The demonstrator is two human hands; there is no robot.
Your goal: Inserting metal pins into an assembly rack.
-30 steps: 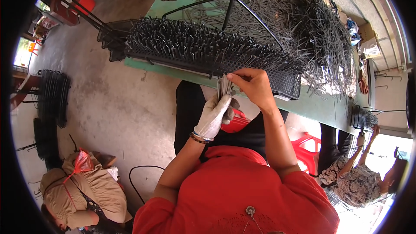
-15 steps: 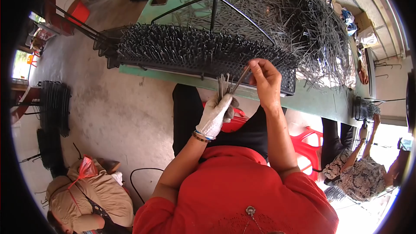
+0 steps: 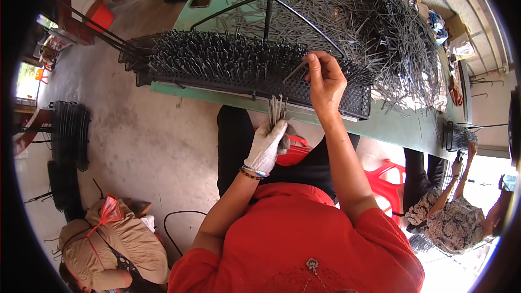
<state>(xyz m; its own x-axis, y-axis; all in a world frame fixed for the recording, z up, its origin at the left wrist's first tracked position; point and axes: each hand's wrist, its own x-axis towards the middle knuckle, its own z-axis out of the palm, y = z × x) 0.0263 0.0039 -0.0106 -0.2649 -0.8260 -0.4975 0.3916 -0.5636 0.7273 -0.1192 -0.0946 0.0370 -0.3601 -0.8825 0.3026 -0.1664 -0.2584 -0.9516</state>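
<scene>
Our gloved left hand point(image 3: 266, 144) clenches a rod bundle point(image 3: 277, 109) below the table's near edge; our right hand point(image 3: 324, 78) pinches one rod point(image 3: 296, 70) over the rack point(image 3: 244, 68).

Thin grey metal rods point(image 3: 278, 109) (a small bundle), upright, below black perforated rack point(image 3: 255, 68)

Lower ends of thin rods point(image 3: 277, 109) hidden inside gloved left hand point(image 3: 266, 146), worktop point(image 3: 391, 127) far edge cut off at top of frame, right fingers point(image 3: 312, 65) partly hidden behind hand
</scene>
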